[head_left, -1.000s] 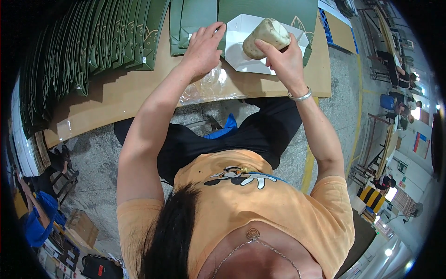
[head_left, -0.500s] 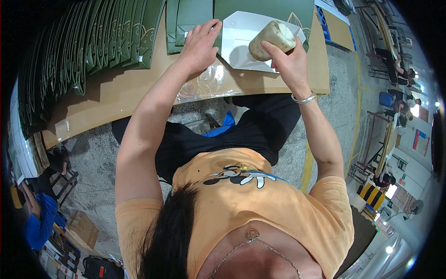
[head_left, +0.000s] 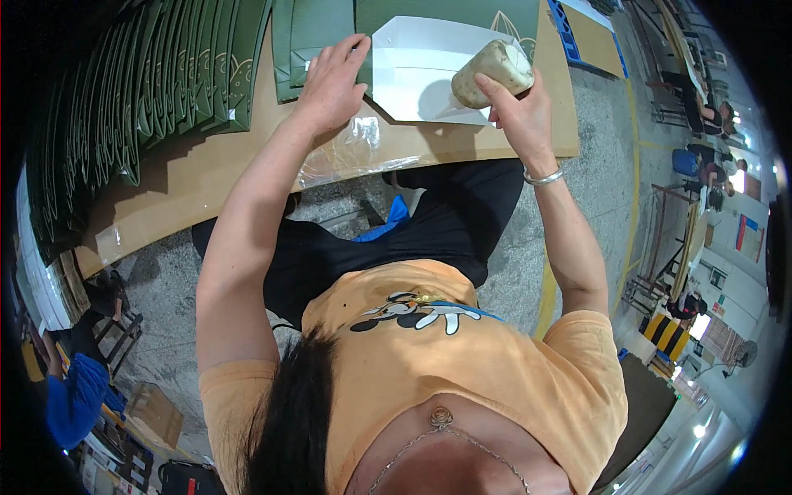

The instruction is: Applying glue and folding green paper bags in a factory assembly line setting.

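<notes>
My right hand (head_left: 525, 109) grips a pale, stained cylinder (head_left: 495, 74), like a squat bottle or jar, tilted over the right part of a white panel with angled corners (head_left: 412, 78). What the cylinder is exactly, I cannot tell. That panel lies on a green paper bag (head_left: 445, 11) with a looped handle at its right. My left hand (head_left: 332, 82) rests flat on green paper, fingers stretched out, the fingertips at the panel's left edge. Nothing shows in that hand.
Many green paper bags (head_left: 157, 91) stand packed in a row on the left of the cardboard-covered table (head_left: 198, 194). Clear tape (head_left: 342, 157) runs along its front edge. A blue crate (head_left: 569, 37) is beyond the right end. Other people sit at far-off tables.
My right hand has shifted the cylinder slightly right across the panel. My left hand keeps its place at the panel's left edge. The whole view has moved a little.
</notes>
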Tool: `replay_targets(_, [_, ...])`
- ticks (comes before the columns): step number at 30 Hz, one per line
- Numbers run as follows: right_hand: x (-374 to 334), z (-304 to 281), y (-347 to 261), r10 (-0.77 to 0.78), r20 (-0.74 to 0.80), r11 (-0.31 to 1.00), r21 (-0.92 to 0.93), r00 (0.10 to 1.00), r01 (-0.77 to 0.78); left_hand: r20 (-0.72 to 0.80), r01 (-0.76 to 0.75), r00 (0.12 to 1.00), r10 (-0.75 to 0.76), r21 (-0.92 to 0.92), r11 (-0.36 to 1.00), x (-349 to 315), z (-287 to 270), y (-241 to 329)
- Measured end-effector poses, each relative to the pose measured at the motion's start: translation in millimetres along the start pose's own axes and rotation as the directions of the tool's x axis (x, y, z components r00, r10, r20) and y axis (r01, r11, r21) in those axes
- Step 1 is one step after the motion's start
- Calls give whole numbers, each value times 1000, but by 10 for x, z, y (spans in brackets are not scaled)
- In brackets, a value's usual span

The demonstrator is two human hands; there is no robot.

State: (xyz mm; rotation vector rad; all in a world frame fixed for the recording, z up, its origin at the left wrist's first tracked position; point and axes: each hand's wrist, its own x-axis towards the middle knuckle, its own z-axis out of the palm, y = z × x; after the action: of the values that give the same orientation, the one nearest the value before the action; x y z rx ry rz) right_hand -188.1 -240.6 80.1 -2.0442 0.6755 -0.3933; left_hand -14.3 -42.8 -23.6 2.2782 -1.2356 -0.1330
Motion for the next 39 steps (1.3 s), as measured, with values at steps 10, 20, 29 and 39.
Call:
replay_targets(10, [-51,-224,99,17,-81,999,-32,997,-20,13,10,1000,-10,-14,1000,6,-27,16])
replay_targets(20, [-87,-461,286,29,-155,1000,10,988,-27,21,5,1000,-5,2,1000,16,-28,8])
replay_targets(29, [-139,-616,294,61,-214,998,-19,975,-66,23,13,1000,-14,26,1000,18,-44,22])
replay_targets(39, [-110,-761,351,24,-299,1000,5,954,-24,42,23,999,-23,15,1000,26,-45,19])
